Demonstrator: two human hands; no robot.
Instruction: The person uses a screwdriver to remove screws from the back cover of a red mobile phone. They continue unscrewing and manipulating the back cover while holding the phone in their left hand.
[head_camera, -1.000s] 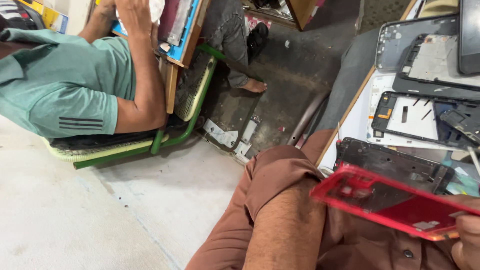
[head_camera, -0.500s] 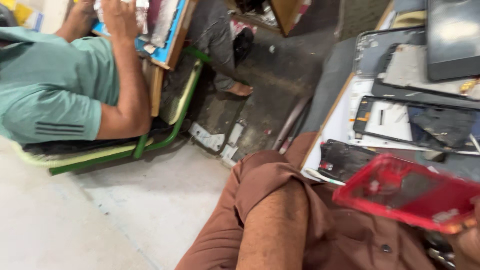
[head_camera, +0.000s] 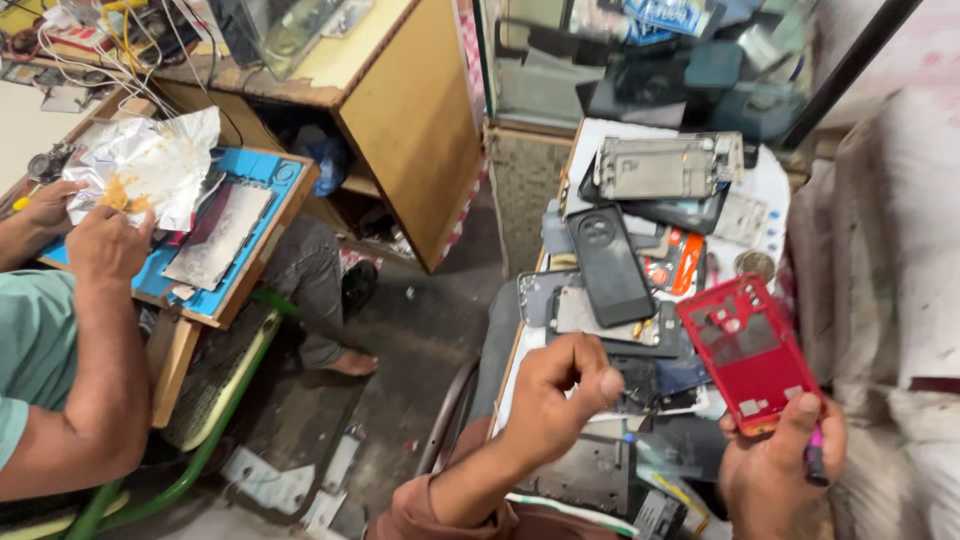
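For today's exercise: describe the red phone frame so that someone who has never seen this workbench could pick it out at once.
Start at the cluttered workbench on the right, heaped with phone parts. At its near right edge, the person's right hand holds up the red phone frame, thumb on its lower corner. It is the only bright red shell; the neighbouring covers are black or grey.

L sleeve (head_camera: 440, 515): rust-brown, bunched at wrist | both hands bare, no rings
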